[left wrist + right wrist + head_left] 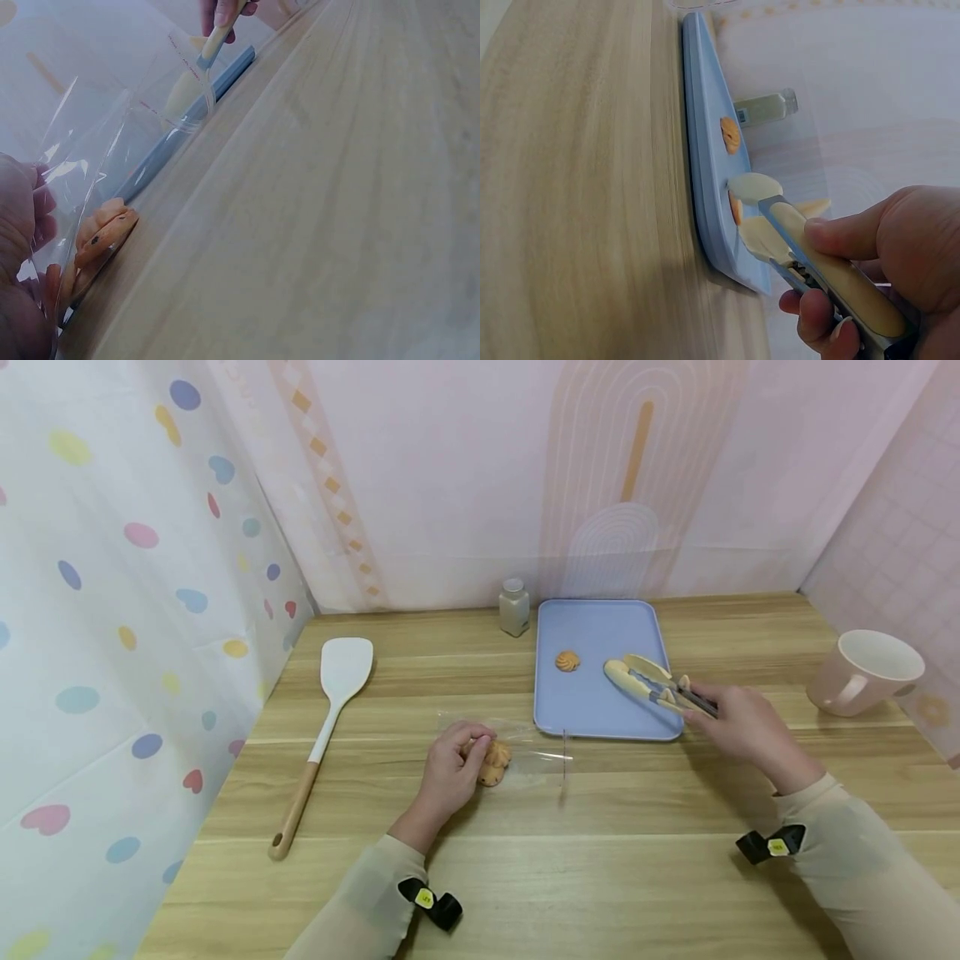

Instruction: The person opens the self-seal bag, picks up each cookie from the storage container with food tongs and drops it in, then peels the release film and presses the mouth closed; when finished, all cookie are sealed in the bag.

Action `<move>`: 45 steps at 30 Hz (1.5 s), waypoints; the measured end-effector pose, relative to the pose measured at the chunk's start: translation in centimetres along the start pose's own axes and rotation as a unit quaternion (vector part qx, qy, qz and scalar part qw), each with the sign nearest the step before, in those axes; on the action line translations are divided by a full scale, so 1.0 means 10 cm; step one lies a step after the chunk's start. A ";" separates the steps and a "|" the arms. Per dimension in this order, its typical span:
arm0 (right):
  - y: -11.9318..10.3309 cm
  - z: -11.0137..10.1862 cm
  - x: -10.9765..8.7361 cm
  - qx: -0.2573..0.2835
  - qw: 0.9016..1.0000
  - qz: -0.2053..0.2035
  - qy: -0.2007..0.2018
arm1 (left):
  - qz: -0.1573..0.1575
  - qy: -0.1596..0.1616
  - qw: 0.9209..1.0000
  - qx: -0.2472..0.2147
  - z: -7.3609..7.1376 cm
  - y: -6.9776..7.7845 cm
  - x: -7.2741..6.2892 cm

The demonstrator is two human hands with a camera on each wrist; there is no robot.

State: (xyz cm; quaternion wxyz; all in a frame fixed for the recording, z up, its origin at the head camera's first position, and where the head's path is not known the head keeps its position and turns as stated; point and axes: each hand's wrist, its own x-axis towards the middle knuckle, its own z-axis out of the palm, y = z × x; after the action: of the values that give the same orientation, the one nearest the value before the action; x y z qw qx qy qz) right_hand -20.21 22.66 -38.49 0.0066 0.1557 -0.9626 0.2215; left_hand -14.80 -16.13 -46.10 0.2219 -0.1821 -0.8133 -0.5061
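Observation:
My left hand point(452, 768) pinches a clear plastic bag point(536, 758) near its closed end. Inside the bag lie several cookies point(492, 766), partly covered by the fingers. In the left wrist view, one cookie point(109, 236) shows dark specks, and the bag's mouth points toward the tray. My right hand point(738, 718) grips cream-and-grey tongs point(637, 681) over the right side of a light blue tray point(600, 710). Between the tong heads in the right wrist view, the edge of a cookie point(735, 206) shows, mostly hidden. A swirled cookie point(567, 661) rests on the tray's left half.
A white spatula point(347, 668) with a wooden handle lies at the left. Behind the tray's left corner stands a small glass jar point(514, 608). Far right on the wooden table point(570, 877) is a pale pink mug point(862, 672). Curtains point(450, 468) hang along the back and sides.

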 end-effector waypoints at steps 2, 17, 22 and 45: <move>0.01 0.00 -0.02 0.006 1.000 -0.003 0.002 | -0.003 -0.002 1.000 0.006 0.00 0.00 0.00; -0.11 -0.02 -0.33 0.055 0.997 -0.043 0.027 | -0.011 -0.004 1.000 0.021 -0.02 0.00 0.01; -0.14 -0.01 -0.33 0.046 0.998 -0.033 0.011 | -0.009 0.000 1.000 0.019 -0.02 -0.01 0.01; -0.24 0.14 -0.21 0.020 0.998 -0.033 -0.047 | -0.013 0.011 1.000 0.017 -0.04 0.41 0.05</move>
State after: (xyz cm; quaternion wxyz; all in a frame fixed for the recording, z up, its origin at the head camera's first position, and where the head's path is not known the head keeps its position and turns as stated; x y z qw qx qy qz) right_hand -17.38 20.69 -38.87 -0.0340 0.1981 -0.9516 0.2327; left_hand -13.01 -14.73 -42.63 0.2275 -0.1615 -0.8216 -0.4971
